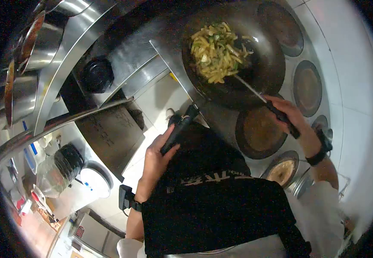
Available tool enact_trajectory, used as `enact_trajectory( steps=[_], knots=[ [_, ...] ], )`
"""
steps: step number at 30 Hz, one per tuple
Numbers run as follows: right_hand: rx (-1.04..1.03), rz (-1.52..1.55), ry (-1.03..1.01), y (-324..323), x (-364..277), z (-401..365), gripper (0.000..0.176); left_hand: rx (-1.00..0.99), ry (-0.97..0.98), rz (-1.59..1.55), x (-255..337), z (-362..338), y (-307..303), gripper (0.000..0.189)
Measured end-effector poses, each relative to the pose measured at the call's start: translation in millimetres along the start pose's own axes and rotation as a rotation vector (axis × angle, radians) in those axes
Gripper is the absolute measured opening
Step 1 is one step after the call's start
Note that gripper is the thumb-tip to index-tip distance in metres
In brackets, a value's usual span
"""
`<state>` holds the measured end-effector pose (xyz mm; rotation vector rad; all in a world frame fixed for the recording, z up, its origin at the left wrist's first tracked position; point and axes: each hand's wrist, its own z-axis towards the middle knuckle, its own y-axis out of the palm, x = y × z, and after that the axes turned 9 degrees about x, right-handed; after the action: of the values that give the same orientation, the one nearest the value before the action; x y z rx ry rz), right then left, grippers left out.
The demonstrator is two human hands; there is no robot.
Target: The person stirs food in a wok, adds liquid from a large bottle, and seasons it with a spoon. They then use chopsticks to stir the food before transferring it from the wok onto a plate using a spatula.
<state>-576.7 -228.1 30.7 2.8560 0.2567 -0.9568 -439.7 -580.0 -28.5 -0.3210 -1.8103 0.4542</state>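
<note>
A large dark wok point(266, 64) sits at the upper middle. Yellow-green cut vegetable strips point(217, 52) are heaped on its left side, glossy as if oiled. My left hand point(158, 150) is wrapped round the black wok handle point(181, 129), which points down toward my apron. In my right hand point(286, 115) is a long-handled cooking utensil point(250, 88) with a black grip and a thin metal shaft. The shaft reaches into the wok to the lower edge of the heap. Food covers the utensil's head, so its shape does not show.
Round dark pans or burner wells point(261, 131) line the counter right of and below the wok. Steel pots point(44, 41) stand on a shelf at upper left. A clear container point(51, 176) and a white round dish point(95, 182) are at lower left. White tiles cover the right wall.
</note>
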Motion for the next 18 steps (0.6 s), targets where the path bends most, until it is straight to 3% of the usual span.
enact_trajectory(
  steps=[4,7,10,12,13,15,16,18],
  knots=[
    [0.052,-0.004,-0.171,-9,2,18,0.044,0.007,0.001,0.051,2,-2,0,0.059],
    [0.156,-0.212,-0.259,-7,-29,-12,0.043,0.087,0.045,0.079,0,-5,3,0.061],
    [0.169,-0.488,-0.240,-2,-58,-36,0.035,0.092,-0.116,-0.029,12,-10,-5,0.063],
    [0.263,-1.140,-0.528,2,-67,-49,0.037,0.133,-0.163,-0.189,16,-14,-12,0.055],
    [0.263,-1.140,-0.527,2,-75,-53,0.037,0.133,-0.164,-0.190,10,-17,-13,0.055],
    [0.305,-1.333,-0.806,2,-89,-53,0.040,0.244,-0.038,-0.191,-8,-25,-14,0.035],
    [0.304,-1.332,-0.805,4,-94,-46,0.040,0.243,-0.039,-0.191,-9,-25,-15,0.035],
    [0.419,-1.410,-1.022,14,-103,-22,0.042,0.257,0.042,-0.212,-10,-27,-16,0.017]
  ],
)
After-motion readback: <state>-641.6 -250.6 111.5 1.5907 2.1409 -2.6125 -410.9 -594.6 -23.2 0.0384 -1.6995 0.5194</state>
